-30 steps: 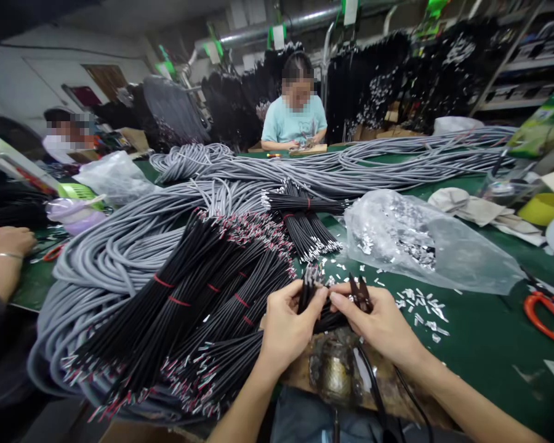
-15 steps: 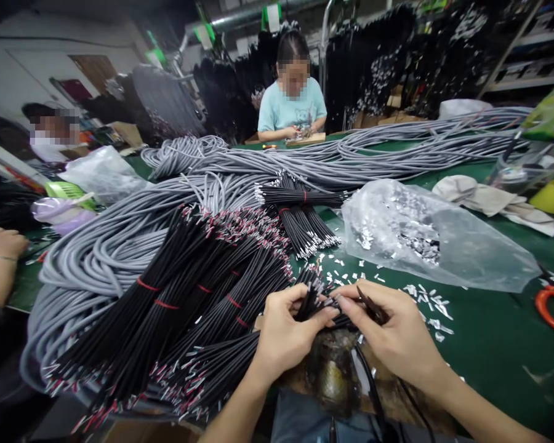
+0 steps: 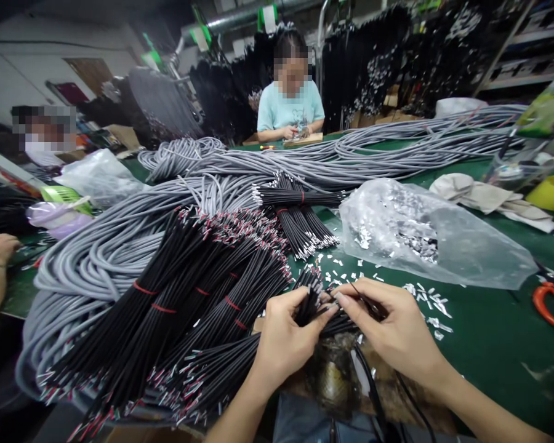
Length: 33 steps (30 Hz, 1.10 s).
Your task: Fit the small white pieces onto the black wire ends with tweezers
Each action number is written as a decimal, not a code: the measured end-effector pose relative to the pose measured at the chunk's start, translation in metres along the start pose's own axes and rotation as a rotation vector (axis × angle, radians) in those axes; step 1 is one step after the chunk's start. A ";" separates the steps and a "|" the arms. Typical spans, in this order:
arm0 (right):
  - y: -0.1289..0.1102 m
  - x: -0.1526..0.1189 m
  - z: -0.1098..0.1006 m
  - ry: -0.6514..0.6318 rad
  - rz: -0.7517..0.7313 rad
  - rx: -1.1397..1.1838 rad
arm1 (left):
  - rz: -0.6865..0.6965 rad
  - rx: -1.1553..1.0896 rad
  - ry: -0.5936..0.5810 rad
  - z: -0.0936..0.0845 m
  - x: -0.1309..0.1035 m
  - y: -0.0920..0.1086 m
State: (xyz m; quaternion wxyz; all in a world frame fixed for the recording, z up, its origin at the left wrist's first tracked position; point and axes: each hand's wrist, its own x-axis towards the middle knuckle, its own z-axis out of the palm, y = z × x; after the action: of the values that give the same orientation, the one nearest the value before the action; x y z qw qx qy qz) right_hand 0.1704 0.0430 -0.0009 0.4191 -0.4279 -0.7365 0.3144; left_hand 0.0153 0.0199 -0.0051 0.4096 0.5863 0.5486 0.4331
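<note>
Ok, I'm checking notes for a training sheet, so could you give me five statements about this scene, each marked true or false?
1. The left hand holds a bunch of black cables. True.
2. The tied bundles left of the hands have yellow bands. False: the black bundles have red bands.
3. The right hand holds a dark tool. True.
4. The scissors at the right edge have blue handles. False: the scissors' handles are orange-red.
5. Silvery scraps lie on the green table. True.
</note>
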 end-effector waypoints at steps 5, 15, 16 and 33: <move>0.000 -0.001 -0.001 -0.009 -0.051 -0.022 | -0.054 -0.056 0.047 0.001 -0.002 0.000; 0.000 -0.003 -0.002 -0.068 -0.039 -0.007 | -0.055 -0.140 -0.056 -0.001 -0.003 0.005; -0.001 -0.002 -0.002 -0.089 -0.005 -0.004 | -0.046 -0.155 -0.069 -0.002 -0.003 0.004; -0.008 -0.002 -0.003 -0.103 -0.012 0.171 | 0.027 -0.223 -0.118 -0.009 -0.004 -0.001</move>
State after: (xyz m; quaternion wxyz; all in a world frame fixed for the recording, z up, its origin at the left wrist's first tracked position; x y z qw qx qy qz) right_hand 0.1704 0.0382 0.0069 0.4177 -0.3695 -0.7298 0.3954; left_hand 0.0065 0.0157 -0.0041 0.4980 0.5690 0.4642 0.4613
